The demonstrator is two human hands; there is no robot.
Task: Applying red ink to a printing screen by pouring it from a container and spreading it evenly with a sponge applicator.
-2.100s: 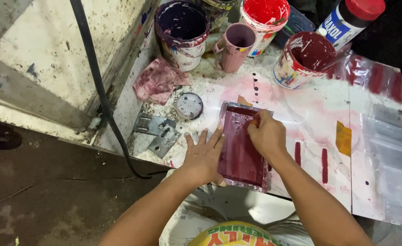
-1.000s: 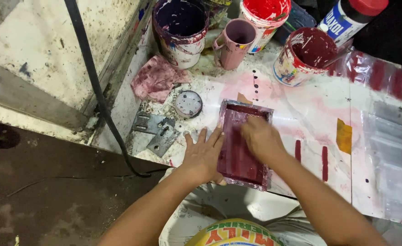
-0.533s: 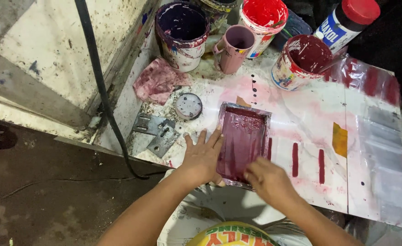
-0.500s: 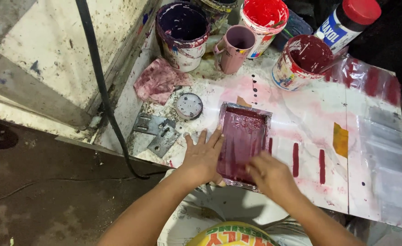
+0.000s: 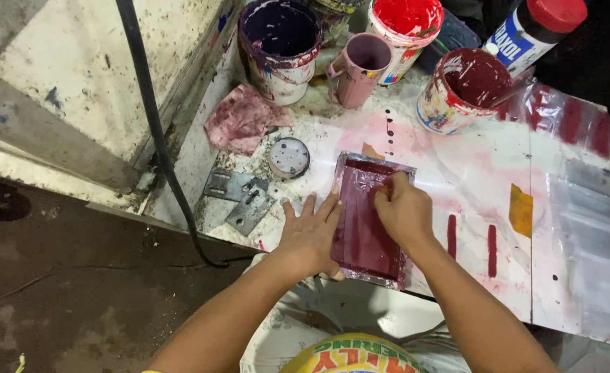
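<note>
A small rectangular printing frame (image 5: pixel 363 242) coated in dark red ink lies on the white plastic-covered table (image 5: pixel 567 228). My left hand (image 5: pixel 312 235) lies flat with its fingers spread, pressing on the frame's left edge. My right hand (image 5: pixel 405 211) rests on the upper part of the frame. Its fingers are curled on a small squeegee that is mostly hidden under them. Two short dark red stripes (image 5: pixel 452 236) are printed on the sheet just right of the frame.
Along the back stand a purple paint bucket (image 5: pixel 281 38), a pink mug (image 5: pixel 360 65), a red paint cup (image 5: pixel 405 24), a dark red paint cup (image 5: pixel 460 86) and a red-capped bottle (image 5: pixel 536 27). At the left are a stained rag (image 5: pixel 239 121), a round lid (image 5: pixel 289 157), metal brackets (image 5: pixel 239 197) and a black cable (image 5: pixel 153 124).
My right hand slid from the top of the frame down to its near end, then returned to the top. My left hand has stayed on the frame's left edge.
</note>
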